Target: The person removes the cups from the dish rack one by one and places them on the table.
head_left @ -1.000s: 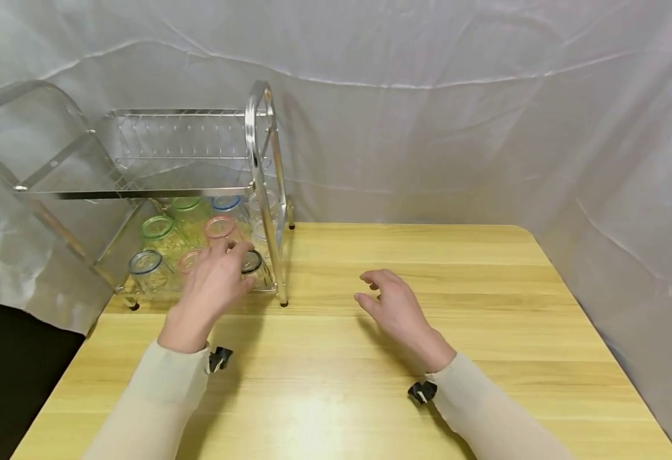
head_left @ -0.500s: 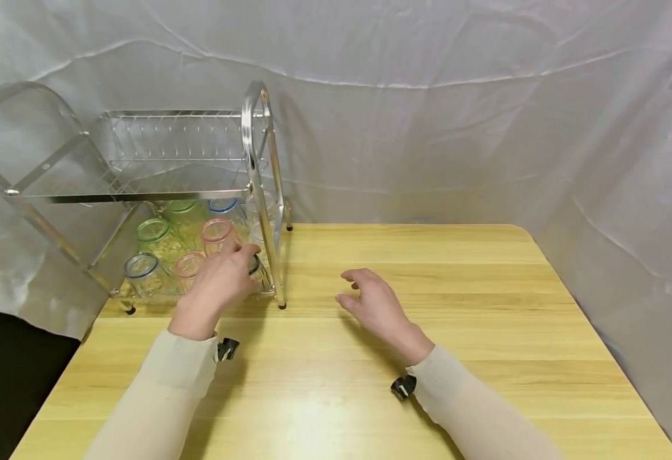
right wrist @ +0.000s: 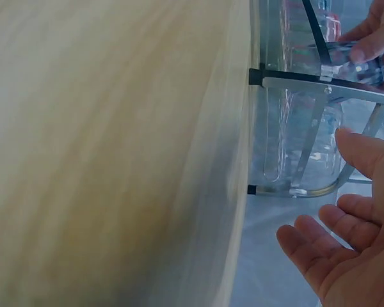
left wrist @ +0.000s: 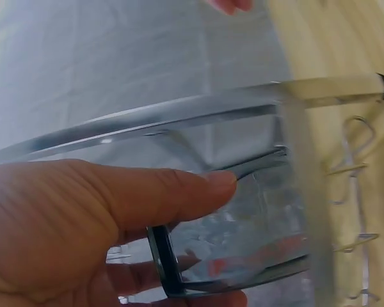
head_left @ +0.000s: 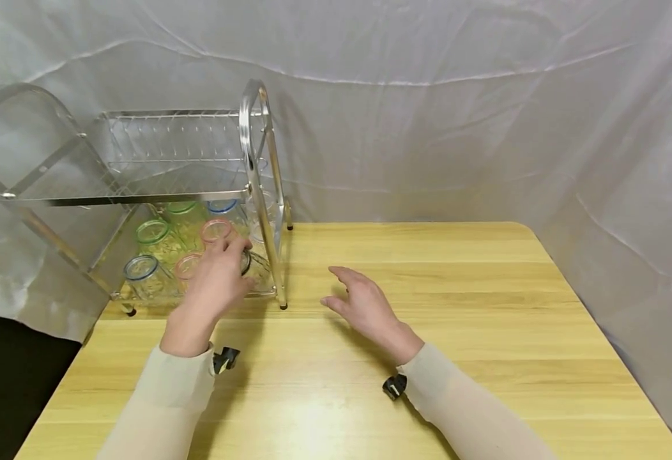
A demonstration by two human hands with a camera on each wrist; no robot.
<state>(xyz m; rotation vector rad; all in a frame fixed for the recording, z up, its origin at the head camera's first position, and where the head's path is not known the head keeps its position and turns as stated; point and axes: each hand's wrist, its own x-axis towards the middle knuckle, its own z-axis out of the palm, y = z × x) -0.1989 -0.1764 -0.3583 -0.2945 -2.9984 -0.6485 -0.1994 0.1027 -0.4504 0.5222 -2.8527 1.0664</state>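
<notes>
Right hand waits near the rack as the left hand grips a glass

The right hand [right wrist: 365, 259] is nearest, its thumb apart from the loosely bent fingers. Beyond it stands the metal rack [right wrist: 294, 84], resting on two black feet [right wrist: 255, 77] at its right end. Farther left, the left hand [right wrist: 379, 39] holds the dark-looking glass [right wrist: 369, 71], which is blurred. Clear glasses [right wrist: 320, 150] show through the rack's bars. The wooden table [right wrist: 115, 128] stretches near, with a grey backdrop [right wrist: 269, 256] on the far side.
</notes>
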